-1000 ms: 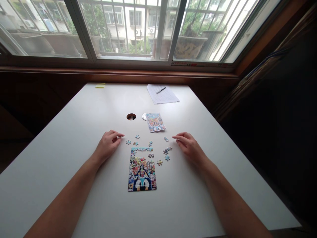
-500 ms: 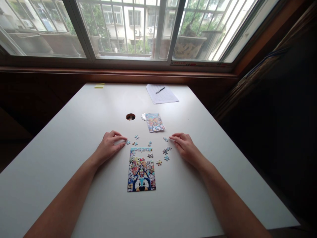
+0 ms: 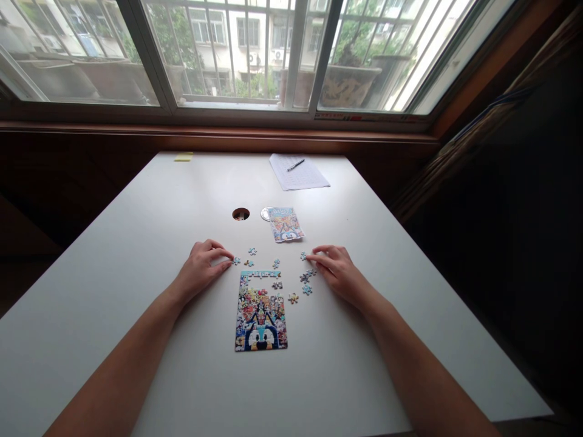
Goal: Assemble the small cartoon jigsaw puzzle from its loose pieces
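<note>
A partly assembled jigsaw puzzle (image 3: 261,321) lies flat on the white table, its picture showing a blue cartoon dog's face below many small figures. A gap shows in its upper part, with a loose piece (image 3: 277,285) at the gap's right side. At the upper left, my left hand (image 3: 206,267) pinches the edge of a blue puzzle piece (image 3: 236,261) between thumb and index finger. Across from it, my right hand (image 3: 337,267) has its fingers stretched out, the index fingertip touching another light-blue puzzle piece (image 3: 303,256) on the table.
Several loose pieces (image 3: 307,290) lie right of the puzzle and above it (image 3: 252,251). Beyond them are a picture card (image 3: 286,224), a round table hole (image 3: 241,214), a silver disc (image 3: 265,213), paper sheets (image 3: 296,179) with a pen (image 3: 296,165), and yellow sticky notes (image 3: 183,156).
My right hand has shifted slightly left, its index finger reaching the light-blue piece, which has turned and moved a little. My left hand has stayed nearly still.
</note>
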### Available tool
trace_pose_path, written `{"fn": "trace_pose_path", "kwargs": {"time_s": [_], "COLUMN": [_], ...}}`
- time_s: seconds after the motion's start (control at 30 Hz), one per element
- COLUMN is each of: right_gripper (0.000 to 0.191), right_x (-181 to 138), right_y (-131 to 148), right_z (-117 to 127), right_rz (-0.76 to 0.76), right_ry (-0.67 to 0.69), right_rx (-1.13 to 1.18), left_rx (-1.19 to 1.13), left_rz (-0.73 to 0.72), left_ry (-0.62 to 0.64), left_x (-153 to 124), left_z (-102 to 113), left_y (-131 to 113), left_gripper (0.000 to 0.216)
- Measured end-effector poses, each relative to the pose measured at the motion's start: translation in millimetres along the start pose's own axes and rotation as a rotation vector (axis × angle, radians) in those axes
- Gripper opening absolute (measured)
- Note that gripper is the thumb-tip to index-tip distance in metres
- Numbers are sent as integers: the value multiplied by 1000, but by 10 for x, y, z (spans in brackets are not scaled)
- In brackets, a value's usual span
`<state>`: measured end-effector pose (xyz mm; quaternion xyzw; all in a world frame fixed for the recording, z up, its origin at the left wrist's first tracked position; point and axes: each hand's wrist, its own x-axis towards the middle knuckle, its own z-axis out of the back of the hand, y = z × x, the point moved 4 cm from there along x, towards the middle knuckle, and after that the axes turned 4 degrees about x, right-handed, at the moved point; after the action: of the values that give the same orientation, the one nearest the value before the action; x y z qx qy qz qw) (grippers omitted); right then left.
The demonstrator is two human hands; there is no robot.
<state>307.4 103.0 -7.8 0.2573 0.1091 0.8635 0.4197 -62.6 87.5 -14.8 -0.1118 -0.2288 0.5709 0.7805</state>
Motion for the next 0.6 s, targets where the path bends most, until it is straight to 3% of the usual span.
{"fn": "trace_pose_path", "kwargs": {"time_s": [0.6], "right_gripper": [33], "right_x": [-2], "right_y": [-17], "right_z": [-14], "right_rz": [-22], "right_ry": [12], "right_rx": [18], "left_rx": [-74], "left_rz": [9], "left_ry": [34], "left_x": [13], "left_z": [5], "left_y": [-11], "left_gripper": [21]}}
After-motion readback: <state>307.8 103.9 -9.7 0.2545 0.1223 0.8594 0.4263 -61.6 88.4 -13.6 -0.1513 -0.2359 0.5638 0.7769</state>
